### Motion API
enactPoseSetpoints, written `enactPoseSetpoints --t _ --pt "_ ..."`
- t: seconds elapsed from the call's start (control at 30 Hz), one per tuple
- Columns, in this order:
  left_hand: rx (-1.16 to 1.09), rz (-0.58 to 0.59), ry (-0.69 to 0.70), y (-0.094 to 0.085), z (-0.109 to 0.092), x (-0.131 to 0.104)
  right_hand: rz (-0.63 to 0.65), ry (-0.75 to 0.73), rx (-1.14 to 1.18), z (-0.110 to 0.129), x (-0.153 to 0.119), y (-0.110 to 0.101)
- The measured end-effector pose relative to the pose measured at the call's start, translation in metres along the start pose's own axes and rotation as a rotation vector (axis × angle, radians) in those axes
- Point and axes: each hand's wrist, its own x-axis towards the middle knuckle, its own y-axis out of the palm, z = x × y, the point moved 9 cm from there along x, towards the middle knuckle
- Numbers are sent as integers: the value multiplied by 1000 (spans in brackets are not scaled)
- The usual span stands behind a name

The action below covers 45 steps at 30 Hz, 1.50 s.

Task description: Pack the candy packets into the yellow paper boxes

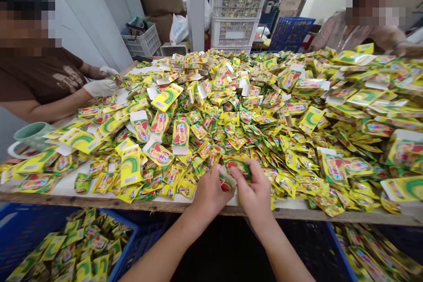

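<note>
Near the table's front edge, my left hand (211,191) is closed on a small green and red packet (226,180). Close beside it on the right, my right hand (254,189) is closed round a yellow and green box (239,166), its thumb by the packet. The two hands nearly touch. Around and beyond them lies a big heap of small yellow and green sachets (231,134). Flattened or open-flapped boxes (180,134) with watermelon pictures rest among the sachets.
A blue crate (132,240) of filled boxes stands below left, another (343,251) below right. A green mug (31,136) sits at the table's left. A gloved person (39,83) works at left, another person (360,31) at back right. White crates (234,31) are stacked behind.
</note>
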Motion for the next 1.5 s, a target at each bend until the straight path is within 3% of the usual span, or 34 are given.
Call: enactPoseSetpoints --t 0.1,0.23,0.4,0.47,0.67,0.77,0.87,1.07,1.2,1.3,1.5 --pt "-52 -74 -92 -1 7 -2 54 -177 -247 7 -2 14" --pt "-105 -108 -94 -4 12 -5 269 -190 -406 7 7 26" --pt "-350 -2 -59 -7 17 -5 694 -217 -307 27 15 45" --pt "-477 45 -42 -8 16 -6 755 -254 -298 33 15 51" --pt "-640 -4 -98 -11 23 -10 479 -259 -275 24 13 53" --pt "-650 -59 -132 -12 25 -12 324 -241 -244 20 3 50" --pt "-614 -108 -166 -17 25 -13 251 -231 -252 21 -3 47" --pt "-667 -96 -114 -22 22 -16 383 -312 -433 35 -5 55" --pt "-751 24 -6 -20 19 -23 518 -357 -439 38 -7 60" --pt "-777 46 -8 -21 21 -28 627 -332 -396 35 -7 60" --pt "-785 28 -53 -24 16 -31 555 -318 -307 35 -1 44"
